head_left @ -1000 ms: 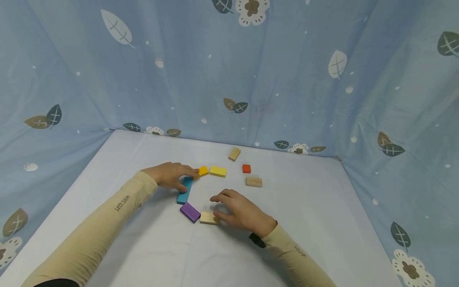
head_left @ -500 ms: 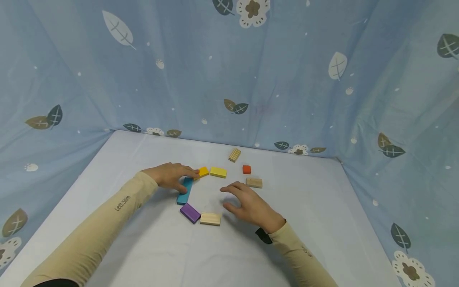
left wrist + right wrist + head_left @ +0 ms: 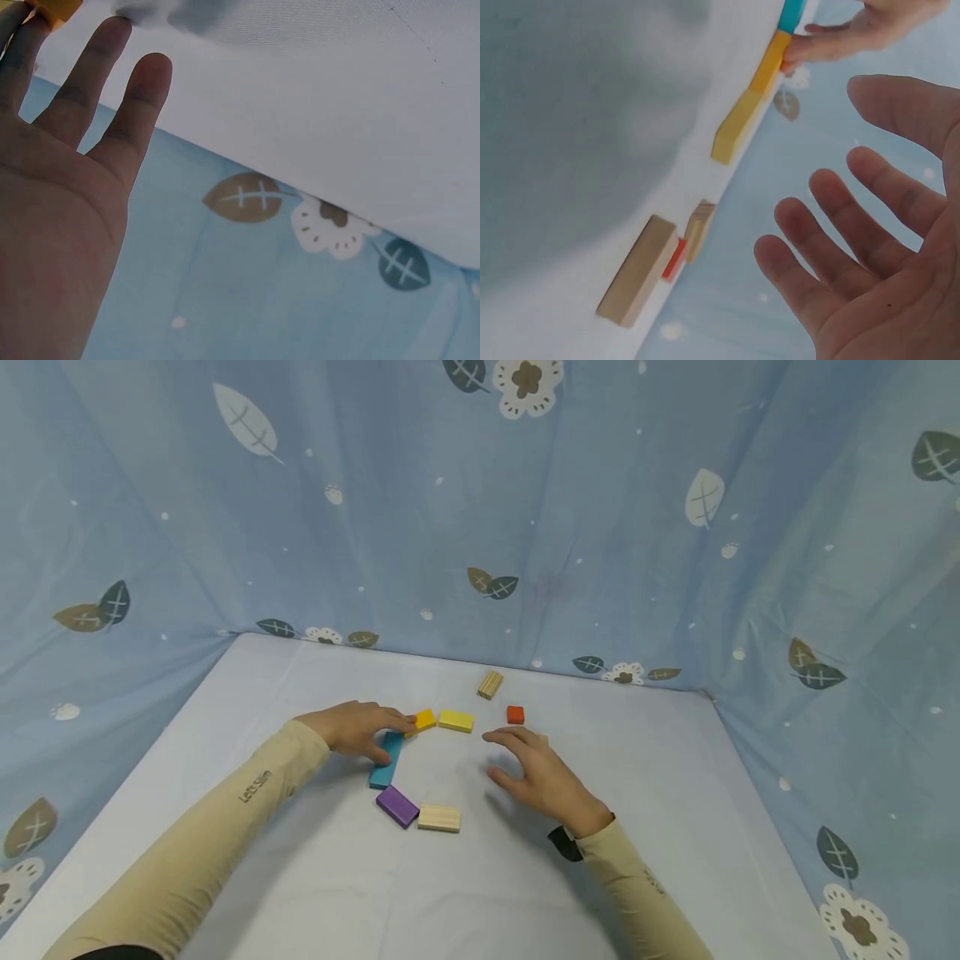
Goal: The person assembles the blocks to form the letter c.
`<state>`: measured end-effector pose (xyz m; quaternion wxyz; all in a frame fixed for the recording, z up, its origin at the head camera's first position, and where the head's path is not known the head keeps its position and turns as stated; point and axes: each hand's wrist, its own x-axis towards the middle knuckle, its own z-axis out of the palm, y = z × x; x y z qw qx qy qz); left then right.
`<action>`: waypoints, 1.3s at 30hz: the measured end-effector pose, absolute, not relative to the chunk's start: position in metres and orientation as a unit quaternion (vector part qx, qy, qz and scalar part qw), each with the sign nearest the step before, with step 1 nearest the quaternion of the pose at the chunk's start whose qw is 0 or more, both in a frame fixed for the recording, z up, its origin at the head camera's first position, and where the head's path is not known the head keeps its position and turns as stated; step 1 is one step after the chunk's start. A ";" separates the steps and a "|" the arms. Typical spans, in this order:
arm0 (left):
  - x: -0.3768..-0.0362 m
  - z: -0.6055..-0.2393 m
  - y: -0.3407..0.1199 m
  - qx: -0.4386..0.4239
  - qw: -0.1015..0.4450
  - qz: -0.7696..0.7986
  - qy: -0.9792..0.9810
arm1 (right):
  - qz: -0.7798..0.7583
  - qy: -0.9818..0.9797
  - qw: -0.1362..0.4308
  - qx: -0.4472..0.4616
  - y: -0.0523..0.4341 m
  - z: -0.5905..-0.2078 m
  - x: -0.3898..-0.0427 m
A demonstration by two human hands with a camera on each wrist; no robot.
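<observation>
plain wooden block [image 3: 637,271], flat, rectangular, unpainted

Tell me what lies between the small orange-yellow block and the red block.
In the head view, one yellow block lies flat between the orange-yellow block and the red block; the rest is bare tabletop.

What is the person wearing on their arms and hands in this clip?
Both arms wear snug beige sleeves to the wrist. The left sleeve bears small dark lettering on the forearm, and the right sleeve has similar small print. A dark band shows at the right wrist. Both hands are bare.
</observation>
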<state>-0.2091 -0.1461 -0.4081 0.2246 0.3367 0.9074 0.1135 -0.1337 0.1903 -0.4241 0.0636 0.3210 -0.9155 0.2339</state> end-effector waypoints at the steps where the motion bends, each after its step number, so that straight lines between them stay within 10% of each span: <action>1: -0.209 -0.408 -0.147 0.337 0.226 0.114 0.907 | 0.236 -0.916 0.063 0.320 0.191 -0.425 -0.135; 39: -0.211 -0.410 -0.145 0.337 0.222 0.107 0.909 | 0.225 -0.927 0.059 0.294 0.234 -0.433 -0.167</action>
